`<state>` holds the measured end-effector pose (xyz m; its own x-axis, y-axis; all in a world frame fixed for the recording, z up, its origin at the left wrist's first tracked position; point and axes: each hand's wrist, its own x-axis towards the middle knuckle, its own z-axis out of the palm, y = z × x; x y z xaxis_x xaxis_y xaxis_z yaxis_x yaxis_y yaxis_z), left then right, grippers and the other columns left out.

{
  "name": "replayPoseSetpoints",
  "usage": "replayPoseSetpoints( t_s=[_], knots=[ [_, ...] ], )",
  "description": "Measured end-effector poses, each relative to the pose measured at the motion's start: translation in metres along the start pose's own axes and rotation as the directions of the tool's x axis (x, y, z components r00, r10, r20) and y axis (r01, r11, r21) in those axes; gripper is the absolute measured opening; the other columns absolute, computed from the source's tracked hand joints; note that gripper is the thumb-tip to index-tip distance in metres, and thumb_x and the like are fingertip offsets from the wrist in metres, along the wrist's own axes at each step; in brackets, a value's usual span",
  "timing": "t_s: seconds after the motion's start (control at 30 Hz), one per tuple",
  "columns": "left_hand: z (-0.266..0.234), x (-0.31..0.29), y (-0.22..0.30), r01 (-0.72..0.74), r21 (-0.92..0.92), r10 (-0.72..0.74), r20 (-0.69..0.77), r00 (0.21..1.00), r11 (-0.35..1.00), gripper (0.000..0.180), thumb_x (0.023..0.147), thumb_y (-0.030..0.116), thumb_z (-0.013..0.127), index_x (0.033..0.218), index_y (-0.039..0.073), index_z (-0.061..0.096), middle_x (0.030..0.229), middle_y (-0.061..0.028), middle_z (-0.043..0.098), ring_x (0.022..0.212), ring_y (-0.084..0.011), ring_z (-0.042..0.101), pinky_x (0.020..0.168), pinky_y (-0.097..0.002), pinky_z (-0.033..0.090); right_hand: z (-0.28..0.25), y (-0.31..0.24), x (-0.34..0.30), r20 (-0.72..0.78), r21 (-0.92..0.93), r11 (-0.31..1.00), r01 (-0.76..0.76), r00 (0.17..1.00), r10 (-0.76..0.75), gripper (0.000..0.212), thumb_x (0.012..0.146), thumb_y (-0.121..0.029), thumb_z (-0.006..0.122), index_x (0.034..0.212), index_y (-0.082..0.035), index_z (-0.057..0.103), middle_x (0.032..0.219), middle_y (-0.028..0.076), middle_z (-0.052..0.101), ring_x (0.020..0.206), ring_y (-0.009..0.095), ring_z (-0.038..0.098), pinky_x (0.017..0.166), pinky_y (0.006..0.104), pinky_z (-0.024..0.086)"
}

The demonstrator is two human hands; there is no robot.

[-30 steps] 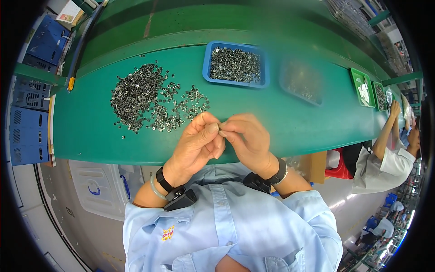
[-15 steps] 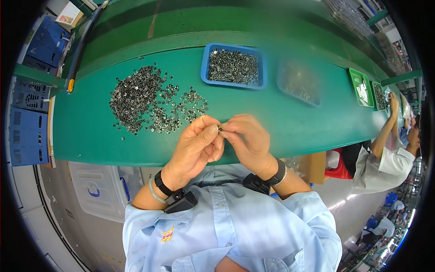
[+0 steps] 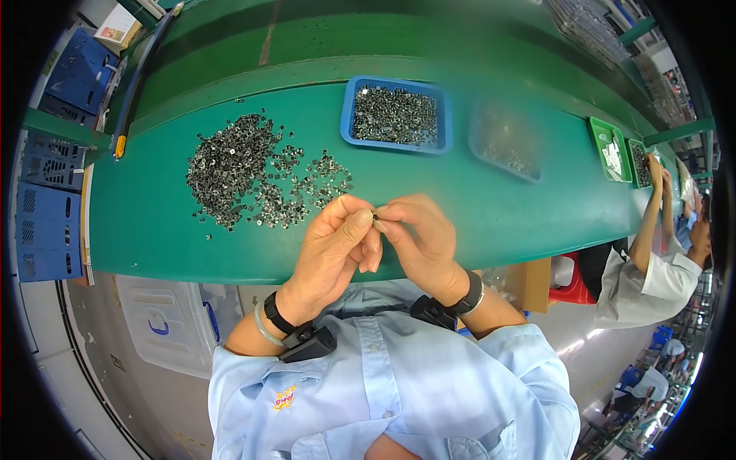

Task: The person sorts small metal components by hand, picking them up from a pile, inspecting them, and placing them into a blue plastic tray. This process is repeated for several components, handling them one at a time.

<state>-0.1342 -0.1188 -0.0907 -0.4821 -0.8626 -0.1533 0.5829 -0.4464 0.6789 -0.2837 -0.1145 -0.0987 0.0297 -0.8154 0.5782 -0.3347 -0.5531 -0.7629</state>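
Over the near edge of the green table (image 3: pixel 491 222), my left hand (image 3: pixel 333 241) and my right hand (image 3: pixel 422 238) meet fingertip to fingertip. Between them they pinch a small dark metal part (image 3: pixel 376 218), mostly hidden by the fingers and thumbs. Just beyond my left hand lies a loose pile of small black and silver metal parts (image 3: pixel 230 165), with a thinner scatter of the same kind (image 3: pixel 318 180) on its right. A blue tray (image 3: pixel 346 126) full of similar parts stands farther back, past my hands.
Right of the blue tray, a second tray (image 3: pixel 529 175) with small parts appears blurred. Green trays (image 3: pixel 594 146) stand at the far right, where a co-worker (image 3: pixel 644 284) reaches over the table. Blue crates (image 3: pixel 50 230) line the left side; a clear plastic box (image 3: pixel 165 326) sits below the table.
My hands stay pinched together around the small part, almost in the same place. At the far right, the co-worker's hands have shifted toward the green trays.
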Motion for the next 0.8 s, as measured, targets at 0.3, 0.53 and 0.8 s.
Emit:
replayPoseSetpoints(
  t_s=[0.3,0.53,0.8],
  knots=[
    [-0.001,0.000,0.005,0.038,0.002,-0.038,0.004,0.999,0.999,0.018,0.095,0.022,0.049,0.103,0.007,0.053,0.065,-0.0067,0.054,0.049,-0.0141,0.047,0.045,-0.0254,0.037,-0.002,-0.001,-0.002,0.051,0.162,0.973,-0.167,0.986,0.161,0.017,0.077,0.002,0.065,0.092,-0.004,0.061,0.089,0.008,0.061,0.080,0.019,0.058,0.070,0.0281,0.047],
    [-0.005,0.000,0.005,0.047,0.011,-0.047,0.009,0.999,0.999,0.017,0.094,0.023,0.050,0.099,0.007,0.053,0.064,-0.0049,0.053,0.050,-0.0135,0.047,0.044,-0.0250,0.036,-0.006,-0.001,0.004,0.102,0.152,0.979,-0.134,0.988,0.119,0.016,0.077,0.002,0.066,0.091,-0.004,0.061,0.089,0.008,0.062,0.081,0.019,0.059,0.069,0.0284,0.047],
    [-0.008,-0.002,0.003,0.018,-0.013,-0.017,0.026,1.000,1.000,0.017,0.093,0.023,0.053,0.097,0.007,0.052,0.063,-0.0038,0.054,0.047,-0.0134,0.046,0.044,-0.0248,0.036,-0.005,-0.004,0.006,0.135,0.112,0.988,-0.103,0.987,0.088,0.016,0.077,0.000,0.067,0.090,-0.005,0.062,0.085,0.009,0.064,0.077,0.020,0.061,0.067,0.0291,0.048]
  ],
)
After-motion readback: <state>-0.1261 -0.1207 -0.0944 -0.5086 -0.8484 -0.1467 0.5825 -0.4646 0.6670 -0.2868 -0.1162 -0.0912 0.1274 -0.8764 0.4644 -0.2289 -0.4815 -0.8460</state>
